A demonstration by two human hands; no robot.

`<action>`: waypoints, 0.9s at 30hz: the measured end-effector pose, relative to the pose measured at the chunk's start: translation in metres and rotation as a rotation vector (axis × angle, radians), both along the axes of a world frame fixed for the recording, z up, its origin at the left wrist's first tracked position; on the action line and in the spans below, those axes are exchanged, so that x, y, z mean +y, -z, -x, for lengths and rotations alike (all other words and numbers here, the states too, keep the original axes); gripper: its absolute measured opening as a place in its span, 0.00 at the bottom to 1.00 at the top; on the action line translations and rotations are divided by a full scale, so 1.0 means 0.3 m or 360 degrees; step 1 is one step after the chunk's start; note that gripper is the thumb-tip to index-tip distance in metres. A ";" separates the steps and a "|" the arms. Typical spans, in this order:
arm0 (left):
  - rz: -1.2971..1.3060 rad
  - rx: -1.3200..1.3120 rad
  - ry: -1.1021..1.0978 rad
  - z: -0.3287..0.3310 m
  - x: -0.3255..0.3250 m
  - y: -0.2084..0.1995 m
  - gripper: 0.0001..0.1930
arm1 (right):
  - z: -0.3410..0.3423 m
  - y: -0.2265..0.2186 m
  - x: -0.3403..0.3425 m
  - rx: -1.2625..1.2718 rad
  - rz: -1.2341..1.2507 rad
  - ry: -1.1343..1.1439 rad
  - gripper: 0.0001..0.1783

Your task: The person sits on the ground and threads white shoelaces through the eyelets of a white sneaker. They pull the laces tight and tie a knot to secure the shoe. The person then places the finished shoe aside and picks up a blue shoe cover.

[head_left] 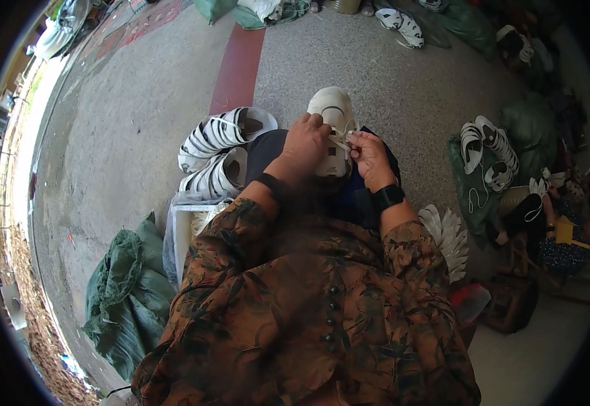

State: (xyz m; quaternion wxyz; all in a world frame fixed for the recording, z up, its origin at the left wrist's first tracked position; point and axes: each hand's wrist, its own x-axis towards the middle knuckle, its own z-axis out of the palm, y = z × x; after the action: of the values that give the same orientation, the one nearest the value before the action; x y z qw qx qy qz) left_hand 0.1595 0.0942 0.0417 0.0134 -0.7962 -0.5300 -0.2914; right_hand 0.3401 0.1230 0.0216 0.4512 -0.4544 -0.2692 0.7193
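A white sneaker (331, 101) rests in my lap, toe pointing away from me. Its pale shoelace (344, 142) hangs loose in loops over the tongue. My left hand (304, 143) lies across the sneaker's left side with fingers curled in; what the fingertips hold is hidden. On the other side, my right hand (370, 157) pinches the shoelace between thumb and fingers, just beside the eyelets.
Left of my knees, striped white shoes (215, 142) sit over a plastic-lined box (181, 233). Behind it slumps a green sack (132, 291). A bundle of white laces (445, 237) is by my right elbow. More shoes (487, 149) lie on green sacking at right, near another person's hand (502, 237).
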 end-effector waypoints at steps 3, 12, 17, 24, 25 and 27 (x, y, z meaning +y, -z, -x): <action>-0.0082 0.0037 0.0088 0.020 0.015 0.000 0.05 | 0.007 -0.034 -0.009 0.0044 -0.0121 -0.0066 0.03; 0.0384 -0.0085 0.0106 0.011 -0.056 -0.076 0.04 | -0.038 -0.138 -0.063 0.0085 -0.0322 -0.0240 0.03; 0.0536 -0.0959 0.0011 0.114 -0.126 0.017 0.03 | -0.147 -0.099 -0.038 -0.0152 -0.0393 0.0076 0.02; 0.0677 -0.1810 -0.0163 0.319 -0.310 0.049 0.03 | -0.103 -0.053 -0.045 -0.0322 -0.0428 -0.0170 0.01; 0.0690 -0.1851 -0.0228 0.348 -0.334 0.045 0.03 | -0.086 -0.049 -0.039 -0.0306 -0.0430 -0.0182 0.01; 0.0724 -0.1930 -0.0341 0.392 -0.375 0.018 0.04 | -0.056 -0.055 -0.030 -0.0280 -0.0435 -0.0186 0.01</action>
State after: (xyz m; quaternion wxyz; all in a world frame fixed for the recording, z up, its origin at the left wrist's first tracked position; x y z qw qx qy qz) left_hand 0.0419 -0.0182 0.0362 -0.4276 -0.4164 -0.5684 -0.5663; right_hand 0.3570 0.1139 0.0380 0.4409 -0.4336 -0.4290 0.6585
